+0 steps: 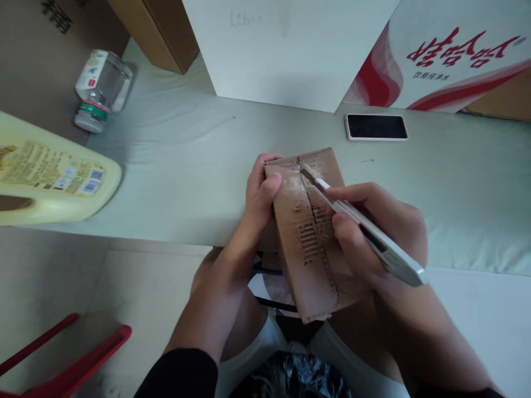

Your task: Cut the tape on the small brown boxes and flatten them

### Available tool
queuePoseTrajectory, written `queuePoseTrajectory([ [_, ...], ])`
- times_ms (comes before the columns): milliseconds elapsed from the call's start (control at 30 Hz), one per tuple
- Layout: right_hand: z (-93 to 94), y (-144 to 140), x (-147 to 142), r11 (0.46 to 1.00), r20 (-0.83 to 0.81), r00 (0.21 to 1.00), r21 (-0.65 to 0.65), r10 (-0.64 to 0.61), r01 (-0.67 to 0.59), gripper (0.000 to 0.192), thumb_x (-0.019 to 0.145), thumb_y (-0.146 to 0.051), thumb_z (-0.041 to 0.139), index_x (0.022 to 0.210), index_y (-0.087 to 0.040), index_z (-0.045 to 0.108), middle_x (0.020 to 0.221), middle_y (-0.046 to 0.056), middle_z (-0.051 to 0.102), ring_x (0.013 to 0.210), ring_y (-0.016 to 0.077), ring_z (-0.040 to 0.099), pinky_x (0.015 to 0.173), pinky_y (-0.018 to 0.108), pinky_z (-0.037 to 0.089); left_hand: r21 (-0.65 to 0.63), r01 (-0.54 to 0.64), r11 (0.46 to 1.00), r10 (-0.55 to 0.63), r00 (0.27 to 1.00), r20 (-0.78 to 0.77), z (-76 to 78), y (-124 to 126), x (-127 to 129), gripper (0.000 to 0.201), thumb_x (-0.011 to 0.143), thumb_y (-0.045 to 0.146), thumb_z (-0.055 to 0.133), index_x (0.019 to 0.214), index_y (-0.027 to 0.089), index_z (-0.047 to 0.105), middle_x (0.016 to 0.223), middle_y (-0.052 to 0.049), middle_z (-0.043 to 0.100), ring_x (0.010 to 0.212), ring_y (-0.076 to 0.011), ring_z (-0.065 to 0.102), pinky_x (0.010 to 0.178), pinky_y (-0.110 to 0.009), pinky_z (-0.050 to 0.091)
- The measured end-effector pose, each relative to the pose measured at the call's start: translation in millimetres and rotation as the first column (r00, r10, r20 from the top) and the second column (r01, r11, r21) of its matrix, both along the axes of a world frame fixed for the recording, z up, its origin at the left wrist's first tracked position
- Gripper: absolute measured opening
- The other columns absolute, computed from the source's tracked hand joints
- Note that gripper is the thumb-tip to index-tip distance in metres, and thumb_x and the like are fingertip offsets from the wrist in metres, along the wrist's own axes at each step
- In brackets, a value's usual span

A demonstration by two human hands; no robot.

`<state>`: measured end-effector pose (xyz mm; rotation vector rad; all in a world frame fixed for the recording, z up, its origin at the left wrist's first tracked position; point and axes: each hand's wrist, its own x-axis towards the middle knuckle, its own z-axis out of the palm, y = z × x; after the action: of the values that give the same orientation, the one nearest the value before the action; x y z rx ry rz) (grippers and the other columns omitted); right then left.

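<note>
— What is the person's left hand (259, 193) doing at the near edge of the worktop (186, 182)?

— It is closing its grip on the left side of one brown block (309, 237), thumb lying on the top face. The block is leaning over the near edge, its lower end hanging above the person's lap.

— And the right hand (373, 226)?

— It is gripping one white utility knife (365, 226), the blade touching a groove running down the block's face. Raised lettering is showing there, too blurred to read.

— Anything else lying about?

— One phone (376, 126) is lying screen-up near the far edge, before a white carton (448, 55) carrying red Chinese characters. One yellow jug (45, 177) with a printed label is lying at the left edge, one clear jar (99, 88) beyond it.
</note>
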<state>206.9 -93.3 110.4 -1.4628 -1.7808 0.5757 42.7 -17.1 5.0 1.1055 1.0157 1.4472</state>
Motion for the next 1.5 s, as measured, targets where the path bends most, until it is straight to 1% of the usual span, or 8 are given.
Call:
queuePoseTrajectory([
  [133, -0.7, 0.9, -0.7, 1.0, -0.009, 1.0, -0.01, -0.019, 0.019, 0.014, 0.091, -0.024, 0.061, 0.101, -0.021, 0.071, 0.067, -0.003, 0.067, 0.051, 0.0104, 0.054, 0.053, 0.026, 0.045, 0.005, -0.005, 1.0, 0.005, 1.0, 0.001, -1.2, 1.1, -0.5, 0.048, 0.075, 0.072, 0.071, 0.094, 0.028, 0.066, 0.089, -0.003, 0.069, 0.083, -0.0246, 0.065, 0.078, -0.043, 0.058],
  [367, -2.4, -0.7, 1.4, 1.0, -0.004, 1.0, 0.014, 0.005, -0.005, 0.013, 0.092, -0.022, 0.06, 0.1, -0.021, 0.07, 0.066, -0.004, 0.064, 0.048, 0.0087, 0.048, 0.051, 0.025, 0.044, 0.023, -0.004, 1.0, 0.005, 0.999, -0.045, -4.0, 2.0, -1.4, 0.044, 0.08, 0.07, 0.066, 0.096, 0.029, 0.063, 0.092, -0.004, 0.069, 0.087, -0.0255, 0.067, 0.077, -0.043, 0.057],
  [567, 0.7, -3.9, -0.8, 1.0, 0.0, 1.0, 0.013, 0.003, -0.003, 0.012, 0.09, -0.018, 0.059, 0.096, -0.022, 0.069, 0.07, -0.003, 0.066, 0.049, 0.009, 0.05, 0.053, 0.026, 0.047, 0.003, -0.005, 1.0, 0.005, 1.0, -0.029, -3.3, 1.5, -0.6, 0.046, 0.079, 0.07, 0.067, 0.095, 0.028, 0.064, 0.09, -0.003, 0.069, 0.084, -0.0247, 0.064, 0.077, -0.042, 0.056],
  [800, 1.2, 0.2, -3.9, 0.999, 0.103, 0.994, 0.025, 0.031, -0.033, 0.012, 0.091, -0.022, 0.061, 0.098, -0.021, 0.07, 0.073, -0.001, 0.068, 0.052, 0.0092, 0.052, 0.051, 0.024, 0.041, 0.003, -0.008, 1.0, 0.008, 1.0, 0.007, -3.4, 1.3, 0.7, 0.047, 0.076, 0.07, 0.069, 0.096, 0.027, 0.064, 0.09, -0.003, 0.068, 0.083, -0.024, 0.064, 0.076, -0.041, 0.055],
  [967, 4.3, -3.7, -2.1, 1.0, 0.047, 0.999, -0.012, 0.014, -0.014, 0.007, 0.091, -0.023, 0.062, 0.095, -0.021, 0.068, 0.071, -0.002, 0.066, 0.05, 0.0084, 0.047, 0.051, 0.025, 0.043, 0.02, -0.011, 1.0, 0.012, 0.998, -0.055, -3.8, 1.2, -0.3, 0.044, 0.081, 0.068, 0.065, 0.097, 0.026, 0.064, 0.093, -0.004, 0.069, 0.088, -0.0251, 0.067, 0.077, -0.04, 0.058],
  [1133, 3.3, -6.2, -0.9, 1.0, 0.011, 1.0, 0.025, 0.008, -0.008, 0.008, 0.089, -0.021, 0.061, 0.094, -0.022, 0.068, 0.065, -0.004, 0.062, 0.048, 0.009, 0.048, 0.05, 0.025, 0.043, 0.034, -0.008, 0.999, 0.01, 0.997, -0.071, -5.6, 2.3, -0.8, 0.043, 0.085, 0.067, 0.062, 0.098, 0.026, 0.063, 0.092, -0.004, 0.069, 0.086, -0.024, 0.067, 0.077, -0.041, 0.058],
  [1333, 5.5, -1.9, -4.3, 0.999, 0.028, 1.0, -0.035, 0.003, -0.002, 0.011, 0.091, -0.022, 0.061, 0.096, -0.02, 0.07, 0.067, -0.003, 0.066, 0.048, 0.0082, 0.05, 0.051, 0.025, 0.043, 0.005, -0.011, 1.0, 0.011, 0.999, -0.035, -1.8, 2.1, 0.2, 0.052, 0.076, 0.076, 0.067, 0.095, 0.027, 0.063, 0.09, -0.003, 0.07, 0.083, -0.0243, 0.065, 0.074, -0.041, 0.056],
  [1500, 5.5, -1.1, -4.1, 0.999, 0.029, 0.999, -0.049, 0.015, -0.013, 0.012, 0.092, -0.024, 0.061, 0.098, -0.019, 0.071, 0.068, -0.003, 0.066, 0.049, 0.0081, 0.05, 0.052, 0.025, 0.043, 0.011, 0.002, 1.0, -0.002, 1.0, -0.021, -1.0, 1.2, 0.0, 0.051, 0.077, 0.074, 0.068, 0.096, 0.027, 0.063, 0.091, -0.003, 0.069, 0.085, -0.0237, 0.065, 0.076, -0.04, 0.055],
])
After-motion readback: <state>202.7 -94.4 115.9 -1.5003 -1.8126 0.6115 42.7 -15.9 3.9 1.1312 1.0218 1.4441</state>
